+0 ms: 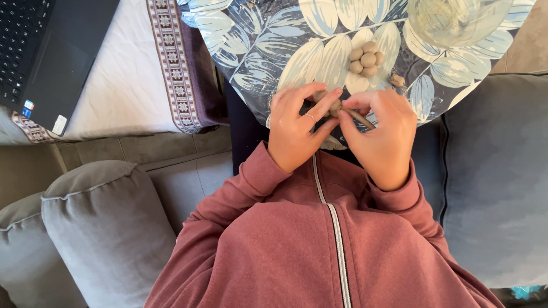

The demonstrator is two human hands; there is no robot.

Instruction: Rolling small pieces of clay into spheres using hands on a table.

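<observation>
Brown clay roll (358, 116), thin, tilted, pinched between fingertips; five clay balls (366, 59) clustered just beyond.

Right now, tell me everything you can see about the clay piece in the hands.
The clay piece is small, grey-brown and matte, like soft unfired clay. Left hand and right hand pinch it between fingertips above the tray edge. A thin brown stick pokes out from it toward the right hand. Fingers hide most of it.

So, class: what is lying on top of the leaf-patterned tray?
On the leaf-patterned tray sit a cluster of small clay balls, one loose lump and a glass bowl. Both hands cover its near edge.
</observation>
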